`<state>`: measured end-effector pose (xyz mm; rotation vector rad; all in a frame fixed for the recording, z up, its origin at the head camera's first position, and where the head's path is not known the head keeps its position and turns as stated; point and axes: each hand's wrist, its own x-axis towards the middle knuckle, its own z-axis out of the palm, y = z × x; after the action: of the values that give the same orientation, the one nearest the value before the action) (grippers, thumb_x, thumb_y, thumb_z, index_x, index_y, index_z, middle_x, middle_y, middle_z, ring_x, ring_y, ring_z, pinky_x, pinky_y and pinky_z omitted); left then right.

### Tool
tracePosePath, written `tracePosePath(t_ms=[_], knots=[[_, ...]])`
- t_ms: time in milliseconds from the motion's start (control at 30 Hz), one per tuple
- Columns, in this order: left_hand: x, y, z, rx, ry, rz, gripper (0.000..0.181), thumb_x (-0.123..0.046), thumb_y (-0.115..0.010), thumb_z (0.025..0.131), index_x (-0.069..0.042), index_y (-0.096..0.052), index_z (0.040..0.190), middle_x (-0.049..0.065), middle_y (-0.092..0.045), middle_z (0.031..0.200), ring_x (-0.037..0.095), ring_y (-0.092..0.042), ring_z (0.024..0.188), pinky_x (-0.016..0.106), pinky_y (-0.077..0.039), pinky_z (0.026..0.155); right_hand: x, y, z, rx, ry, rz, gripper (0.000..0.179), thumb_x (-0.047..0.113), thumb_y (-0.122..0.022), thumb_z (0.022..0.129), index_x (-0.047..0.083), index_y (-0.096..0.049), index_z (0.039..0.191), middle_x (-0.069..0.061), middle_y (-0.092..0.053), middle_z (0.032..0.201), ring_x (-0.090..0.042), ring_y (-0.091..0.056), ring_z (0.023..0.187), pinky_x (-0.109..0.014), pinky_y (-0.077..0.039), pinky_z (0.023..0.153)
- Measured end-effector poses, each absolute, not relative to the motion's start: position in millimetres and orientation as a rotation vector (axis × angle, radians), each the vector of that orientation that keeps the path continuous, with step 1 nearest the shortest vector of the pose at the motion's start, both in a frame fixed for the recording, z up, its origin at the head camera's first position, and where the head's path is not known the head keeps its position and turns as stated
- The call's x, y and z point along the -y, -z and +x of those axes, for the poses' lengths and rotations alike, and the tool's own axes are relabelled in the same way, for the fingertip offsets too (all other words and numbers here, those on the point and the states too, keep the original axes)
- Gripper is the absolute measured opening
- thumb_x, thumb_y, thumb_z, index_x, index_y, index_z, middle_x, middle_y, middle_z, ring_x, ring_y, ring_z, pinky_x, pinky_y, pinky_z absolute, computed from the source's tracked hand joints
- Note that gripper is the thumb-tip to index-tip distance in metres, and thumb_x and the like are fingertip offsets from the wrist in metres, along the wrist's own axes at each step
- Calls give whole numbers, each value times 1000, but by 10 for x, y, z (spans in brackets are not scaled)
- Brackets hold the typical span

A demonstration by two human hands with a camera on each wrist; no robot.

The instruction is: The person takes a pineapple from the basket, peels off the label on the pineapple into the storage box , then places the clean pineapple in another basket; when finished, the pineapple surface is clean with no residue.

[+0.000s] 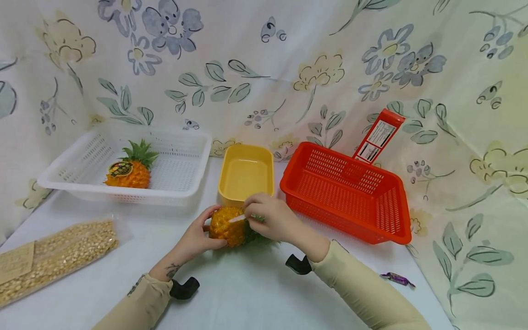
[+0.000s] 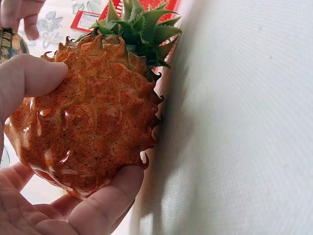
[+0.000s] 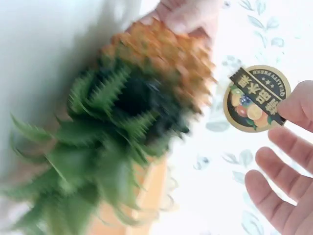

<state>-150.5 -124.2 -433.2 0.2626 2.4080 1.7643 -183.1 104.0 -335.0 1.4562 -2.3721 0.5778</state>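
My left hand [image 1: 199, 237] grips a small orange pineapple [image 1: 224, 233] lying on its side on the white table, its green leaves [image 3: 107, 156] toward the right. In the left wrist view the thumb and fingers curl around the spiky body [image 2: 93, 117]. With thumb and forefinger, my right hand [image 1: 272, 217] pinches the edge of a round black-and-gold fruit sticker [image 3: 257, 100]. That sticker is held off the pineapple, seen face-on in the right wrist view. The right hand's other fingers [image 3: 274, 196] are loosely bent.
Another pineapple [image 1: 132, 172] bearing a similar sticker lies in a white basket [image 1: 177, 192] at left. Behind the hands stands a yellow tub [image 1: 247, 165]; a red basket [image 1: 330, 220] is at right. A bag of pale beans [image 1: 62, 252] and a purple-wrapped candy [image 1: 398, 278] lie on the table.
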Motion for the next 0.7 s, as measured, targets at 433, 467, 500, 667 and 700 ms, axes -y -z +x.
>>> tracePosePath(t_ms=[433, 467, 500, 667, 700], knots=[[1256, 4341, -1506, -2417, -1761, 274, 86, -12, -80, 68, -16, -33, 140, 15, -37, 139, 37, -47, 108, 43, -46, 82, -906, 2875, -2507, 2590, -230, 1075, 23, 8, -53, 89, 12, -73, 100, -4, -66, 94, -17, -61, 77, -27, -49, 55], [1257, 4343, -1506, -2421, -1764, 278, 86, -12, -81, 68, -16, -34, 140, 15, -37, 140, 37, -46, 110, 43, -46, 83, -879, 2892, -2574, 2631, -177, 1057, 24, 8, -52, 89, 13, -73, 100, -3, -66, 95, -17, -61, 77, -28, -49, 54], [1258, 4345, -1507, -2423, -1764, 282, 86, -12, -81, 68, -16, -33, 140, 15, -36, 140, 37, -46, 110, 43, -45, 83, -853, 2914, -2634, 2675, -130, 1042, 25, 8, -52, 89, 15, -73, 101, -3, -66, 96, -17, -62, 78, -29, -50, 54], [1245, 4350, -1511, -2430, -1763, 286, 87, -13, -81, 68, -16, -34, 140, 13, -36, 142, 35, -42, 117, 43, -42, 87, -747, 3107, -2866, 2859, 80, 1046, 27, 6, -51, 88, 19, -73, 97, 0, -67, 100, -19, -63, 88, -39, -52, 68], [1242, 4348, -1509, -2429, -1761, 283, 87, -13, -81, 68, -16, -34, 141, 12, -36, 142, 35, -43, 116, 43, -43, 87, -731, 3152, -2896, 2882, 121, 1061, 26, 6, -52, 87, 18, -72, 96, 0, -68, 100, -19, -63, 89, -39, -52, 70]])
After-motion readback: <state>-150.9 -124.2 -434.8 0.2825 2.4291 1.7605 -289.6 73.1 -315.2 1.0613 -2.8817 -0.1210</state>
